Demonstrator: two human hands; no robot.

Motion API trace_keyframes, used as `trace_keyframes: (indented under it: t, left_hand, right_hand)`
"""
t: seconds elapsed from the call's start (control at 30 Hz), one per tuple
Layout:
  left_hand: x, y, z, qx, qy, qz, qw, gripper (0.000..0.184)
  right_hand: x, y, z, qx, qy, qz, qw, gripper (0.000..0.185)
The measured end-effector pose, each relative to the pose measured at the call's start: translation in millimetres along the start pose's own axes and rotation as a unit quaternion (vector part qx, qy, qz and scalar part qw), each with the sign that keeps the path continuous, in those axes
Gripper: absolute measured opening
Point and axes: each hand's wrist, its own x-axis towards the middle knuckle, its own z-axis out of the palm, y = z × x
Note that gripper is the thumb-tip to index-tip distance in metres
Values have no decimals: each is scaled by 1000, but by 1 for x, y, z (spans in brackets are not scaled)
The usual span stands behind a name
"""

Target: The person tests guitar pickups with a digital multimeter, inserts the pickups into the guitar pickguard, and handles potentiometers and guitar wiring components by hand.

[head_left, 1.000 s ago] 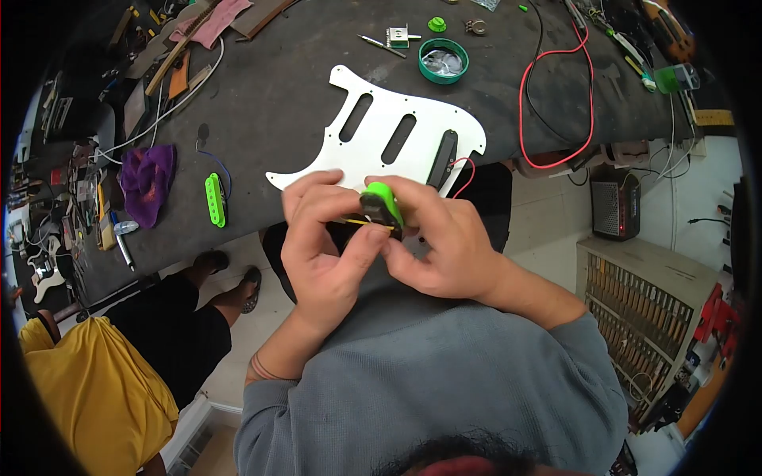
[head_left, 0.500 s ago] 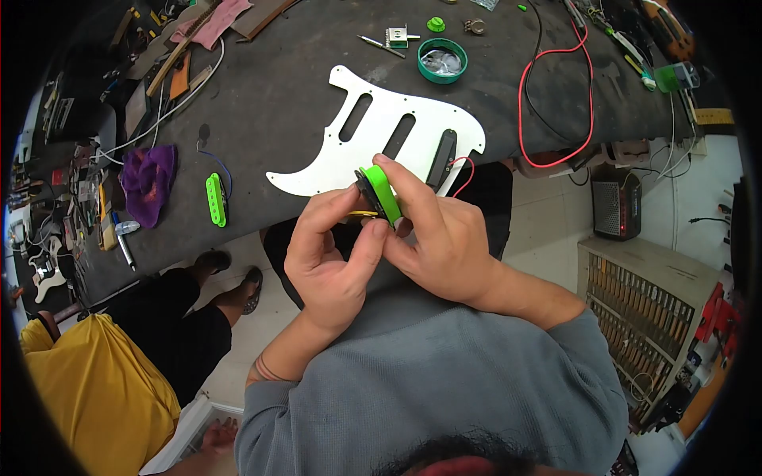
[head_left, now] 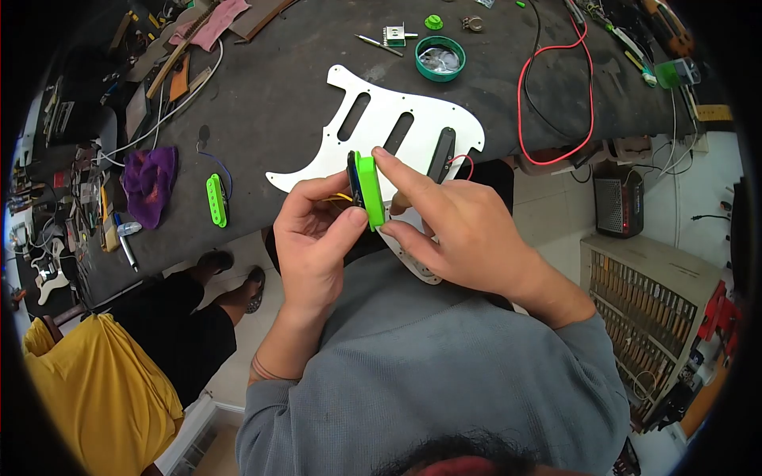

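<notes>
A guitar pickup (head_left: pixel 355 186) with a black base and a bright green cover (head_left: pixel 371 190) stands on edge between my hands, over the front of the bench. My left hand (head_left: pixel 313 238) grips its black side between thumb and fingers, and a yellow wire runs out there. The index finger and thumb of my right hand (head_left: pixel 456 230) press on the upper and lower ends of the green cover. Behind them lies a white pickguard (head_left: pixel 373 111) with slots, a dark pickup (head_left: pixel 442 155) set in one of them. A second green pickup (head_left: pixel 216 200) with a blue wire rests at left.
On the dark bench (head_left: pixel 278 87) are a green bowl (head_left: pixel 440 59), a switch (head_left: pixel 396 35), a green knob (head_left: pixel 433 21) and a red cable (head_left: pixel 521 103). A purple cloth (head_left: pixel 149 186) and a pen (head_left: pixel 127 242) lie left. A person in a yellow shirt (head_left: pixel 103 389) is nearby.
The pickup has turned more upright and shifted slightly left. My right fingers have spread to the cover's ends. The pickguard's lower end now shows below my right hand.
</notes>
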Motion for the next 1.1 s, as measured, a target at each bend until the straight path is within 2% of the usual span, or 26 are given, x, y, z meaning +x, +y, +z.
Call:
trace_keyframes:
  t: [0.17,0.27,0.37,0.47,0.67,0.77,0.87,0.97,1.1]
  left_hand:
    - [2,-3,-12,-4,-15,-44,999,40]
    - [4,1,-7,-82,-28,-74,993,39]
    - [4,0,-12,-105,-44,-101,988,39]
    - [4,-1,-14,-95,-53,-94,990,39]
    - [6,2,-14,-83,-76,-106,988,41]
    - [6,-2,-22,-55,-76,-126,988,34]
    - [9,-2,-25,-86,-85,-130,984,33]
    - [8,1,-18,-30,-76,-108,991,33]
    - [8,9,-3,-51,-65,-98,992,36]
  right_hand:
    - [7,5,-4,-56,19,-37,998,95]
    - [12,4,-7,-78,33,-54,995,95]
    - [19,2,-16,-101,33,-58,993,76]
    - [21,2,-17,-101,10,-45,994,88]
    - [18,4,-10,-84,29,-61,994,88]
    - [15,5,-8,-72,33,-59,995,89]
    - [15,4,-6,-75,47,-61,994,78]
    - [12,8,0,-63,77,-69,993,81]
    - [8,15,4,-54,96,-78,991,83]
